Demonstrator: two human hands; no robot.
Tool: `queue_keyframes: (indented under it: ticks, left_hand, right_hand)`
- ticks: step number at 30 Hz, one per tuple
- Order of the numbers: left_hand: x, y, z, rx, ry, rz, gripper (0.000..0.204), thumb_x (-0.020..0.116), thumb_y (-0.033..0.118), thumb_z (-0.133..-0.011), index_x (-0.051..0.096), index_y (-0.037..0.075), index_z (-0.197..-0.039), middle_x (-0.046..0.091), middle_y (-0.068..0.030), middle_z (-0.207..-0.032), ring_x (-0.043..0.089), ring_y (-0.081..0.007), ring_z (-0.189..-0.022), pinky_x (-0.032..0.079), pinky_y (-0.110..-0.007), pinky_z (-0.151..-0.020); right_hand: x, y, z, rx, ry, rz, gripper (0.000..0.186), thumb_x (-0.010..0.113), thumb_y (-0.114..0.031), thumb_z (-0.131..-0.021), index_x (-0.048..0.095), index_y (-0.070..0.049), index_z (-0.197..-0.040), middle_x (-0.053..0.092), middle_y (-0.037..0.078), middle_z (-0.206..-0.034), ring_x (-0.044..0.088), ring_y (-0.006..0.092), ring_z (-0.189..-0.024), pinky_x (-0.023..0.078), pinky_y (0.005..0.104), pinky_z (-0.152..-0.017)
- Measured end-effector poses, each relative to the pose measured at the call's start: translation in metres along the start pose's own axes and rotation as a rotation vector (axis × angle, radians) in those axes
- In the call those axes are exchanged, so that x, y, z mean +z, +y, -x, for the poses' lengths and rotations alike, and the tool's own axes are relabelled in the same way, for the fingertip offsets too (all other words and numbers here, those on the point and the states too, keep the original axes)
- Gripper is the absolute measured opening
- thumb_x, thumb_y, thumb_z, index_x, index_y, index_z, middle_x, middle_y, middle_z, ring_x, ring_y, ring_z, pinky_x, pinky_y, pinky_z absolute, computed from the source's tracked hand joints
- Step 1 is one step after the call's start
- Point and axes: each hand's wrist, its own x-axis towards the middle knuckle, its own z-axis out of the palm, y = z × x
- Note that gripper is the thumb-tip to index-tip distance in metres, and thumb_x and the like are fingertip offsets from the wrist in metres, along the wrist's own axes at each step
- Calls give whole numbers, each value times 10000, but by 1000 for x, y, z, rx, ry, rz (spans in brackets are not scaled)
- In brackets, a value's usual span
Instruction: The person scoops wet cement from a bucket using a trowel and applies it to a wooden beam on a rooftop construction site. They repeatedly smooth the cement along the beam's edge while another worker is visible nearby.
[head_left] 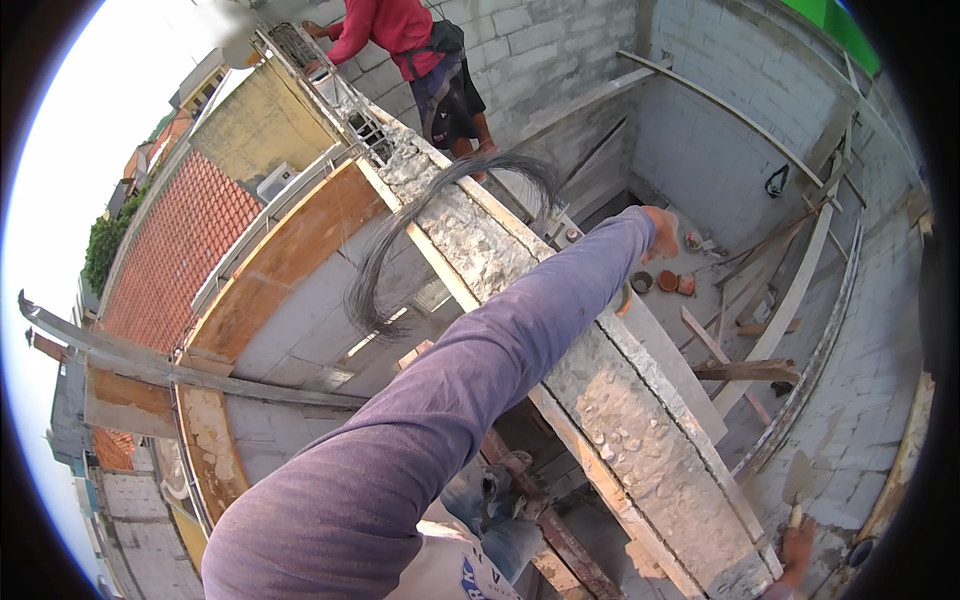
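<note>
My left arm, in a purple-grey sleeve, reaches across a long concrete beam point(470, 235) framed by boards. Beyond the beam's right side is my left hand point(660, 235); its fingers are too small and turned away to read, and nothing shows clearly in them. At the lower right, my right hand point(797, 548) is closed on the handle of a trowel point(798, 480), whose grey blade points away from me. A looped bundle of thin dark wire point(375, 275) lies over the beam. Loose stones and rubble point(620, 435) sit on the beam's nearer top.
At the far end a co-worker in a red top point(400, 35) handles a steel rebar cage point(345, 105). Timber props point(745, 370) and buckets point(668, 281) stand below on the right. Left are a plywood panel point(285, 260) and a tiled roof point(180, 245). Block walls rise on the right.
</note>
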Motion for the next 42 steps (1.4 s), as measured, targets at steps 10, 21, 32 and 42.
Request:
queue_keyframes:
  ticks: [10,21,32,42]
  left_hand:
    - [24,-63,-37,-136,-142,89,324,583,124,-867,740,-91,-1052,772,-222,-1000,788,-312,-851,673,-386,-763]
    - [55,-46,-83,-186,-655,-544,586,685,389,-959,626,108,-1470,524,-150,-1590,681,-297,-1229,539,-398,-1079]
    - [40,-32,-76,-143,-480,-453,561,633,377,-983,574,158,-1496,664,-65,-1410,662,-256,-1253,526,-523,-1038]
    - [7,-63,-111,-263,-375,-37,478,631,353,-1008,604,79,-1398,641,20,-933,599,-146,-751,488,-284,-654]
  right_hand:
    - [0,-27,-4,46,-128,-79,306,625,-98,-884,475,-19,-1139,643,165,-783,643,279,-516,508,439,-468]
    - [-2,-16,16,88,-83,-12,388,713,-144,-842,513,21,-1131,610,261,-1055,687,363,-680,539,481,-556]
    - [-33,-82,54,148,-175,-45,359,724,-213,-824,699,57,-1060,744,265,-969,752,337,-742,564,459,-591]
    - [-23,-85,73,-136,61,-22,504,754,-372,-803,761,-42,-1184,772,180,-1063,755,328,-932,578,468,-801]
